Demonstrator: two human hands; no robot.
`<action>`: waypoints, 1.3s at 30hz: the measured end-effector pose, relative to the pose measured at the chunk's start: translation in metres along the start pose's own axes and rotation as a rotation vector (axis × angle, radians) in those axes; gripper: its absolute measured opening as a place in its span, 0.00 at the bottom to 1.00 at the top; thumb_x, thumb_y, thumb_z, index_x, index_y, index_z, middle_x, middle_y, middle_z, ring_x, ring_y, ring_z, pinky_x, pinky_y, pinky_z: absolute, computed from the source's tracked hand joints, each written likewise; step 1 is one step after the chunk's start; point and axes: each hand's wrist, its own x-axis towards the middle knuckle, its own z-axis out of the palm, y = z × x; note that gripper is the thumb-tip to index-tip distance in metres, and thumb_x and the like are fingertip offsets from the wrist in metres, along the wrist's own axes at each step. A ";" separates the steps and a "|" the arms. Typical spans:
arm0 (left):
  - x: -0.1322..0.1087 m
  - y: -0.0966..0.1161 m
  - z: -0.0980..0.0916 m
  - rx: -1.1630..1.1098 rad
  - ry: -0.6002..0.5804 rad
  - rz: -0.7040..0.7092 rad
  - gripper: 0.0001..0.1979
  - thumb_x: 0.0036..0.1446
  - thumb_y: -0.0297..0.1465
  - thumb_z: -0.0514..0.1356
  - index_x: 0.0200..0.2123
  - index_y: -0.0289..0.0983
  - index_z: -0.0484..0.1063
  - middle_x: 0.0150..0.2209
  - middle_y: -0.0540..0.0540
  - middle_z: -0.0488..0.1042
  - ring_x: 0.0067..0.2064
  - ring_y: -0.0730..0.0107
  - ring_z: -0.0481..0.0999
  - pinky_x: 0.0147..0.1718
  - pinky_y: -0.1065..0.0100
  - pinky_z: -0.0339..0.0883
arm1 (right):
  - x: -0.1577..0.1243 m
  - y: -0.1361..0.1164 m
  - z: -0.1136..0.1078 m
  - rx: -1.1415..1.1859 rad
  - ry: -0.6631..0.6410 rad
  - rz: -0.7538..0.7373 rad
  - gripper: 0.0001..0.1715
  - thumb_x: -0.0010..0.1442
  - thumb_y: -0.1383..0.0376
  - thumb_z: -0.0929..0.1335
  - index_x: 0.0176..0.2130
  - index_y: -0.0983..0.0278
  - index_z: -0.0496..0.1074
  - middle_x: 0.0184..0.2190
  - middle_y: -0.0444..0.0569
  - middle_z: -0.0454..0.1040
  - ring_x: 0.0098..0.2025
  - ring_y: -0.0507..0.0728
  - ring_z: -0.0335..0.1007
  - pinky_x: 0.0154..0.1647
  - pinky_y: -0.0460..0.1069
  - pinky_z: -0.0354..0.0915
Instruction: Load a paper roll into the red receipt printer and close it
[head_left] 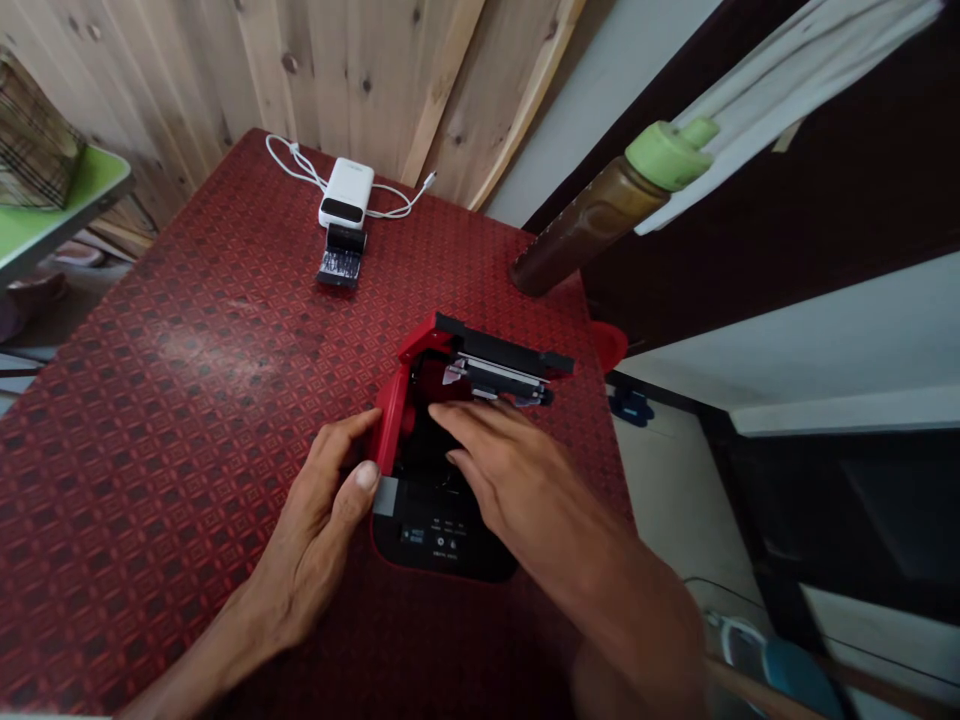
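A small red and black printer (388, 430) lies on the table with its lid (510, 352) raised, so its dark inner compartment shows. Its control panel, with a little display and buttons, faces me. My left hand (322, 515) grips the printer's left side, thumb at the front corner and fingers along the red wall. Over the open compartment is my right hand (499, 455), with fingers stretched out and the thumb apart from them. I see nothing held between them, though part of the compartment is hidden under this hand.
Behind the printer lie a white power bank (349, 190) with a white cable (401, 205) and a small black roll (341, 262). A brown bottle with a green cap (600, 210) stands at the table's right edge. A green-topped table (97, 185) is at far left.
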 end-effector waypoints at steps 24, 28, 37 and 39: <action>0.049 0.072 -0.021 0.306 0.116 0.341 0.29 0.77 0.52 0.59 0.71 0.44 0.77 0.70 0.39 0.76 0.72 0.42 0.73 0.74 0.43 0.65 | -0.035 -0.003 0.017 0.208 0.340 -0.084 0.13 0.79 0.75 0.69 0.42 0.61 0.78 0.39 0.47 0.81 0.41 0.55 0.82 0.46 0.50 0.79; 0.076 0.083 -0.012 0.281 0.030 0.402 0.24 0.78 0.49 0.57 0.62 0.41 0.82 0.57 0.42 0.84 0.61 0.49 0.80 0.66 0.51 0.73 | -0.045 -0.011 0.021 0.154 0.429 -0.071 0.12 0.78 0.76 0.68 0.44 0.63 0.79 0.39 0.48 0.83 0.40 0.56 0.82 0.45 0.51 0.79; 0.051 0.058 -0.005 0.142 0.042 0.281 0.11 0.69 0.43 0.70 0.42 0.41 0.81 0.62 0.40 0.82 0.64 0.46 0.80 0.70 0.43 0.69 | -0.070 -0.022 0.035 -0.071 0.602 -0.091 0.15 0.74 0.79 0.71 0.54 0.65 0.81 0.47 0.57 0.88 0.46 0.61 0.85 0.49 0.56 0.80; 0.044 0.048 -0.004 0.078 0.046 0.187 0.18 0.67 0.43 0.72 0.56 0.42 0.80 0.68 0.38 0.78 0.71 0.41 0.76 0.72 0.38 0.68 | -0.072 -0.022 0.036 -0.117 0.621 -0.071 0.15 0.73 0.78 0.72 0.55 0.65 0.81 0.52 0.60 0.89 0.52 0.64 0.86 0.54 0.58 0.80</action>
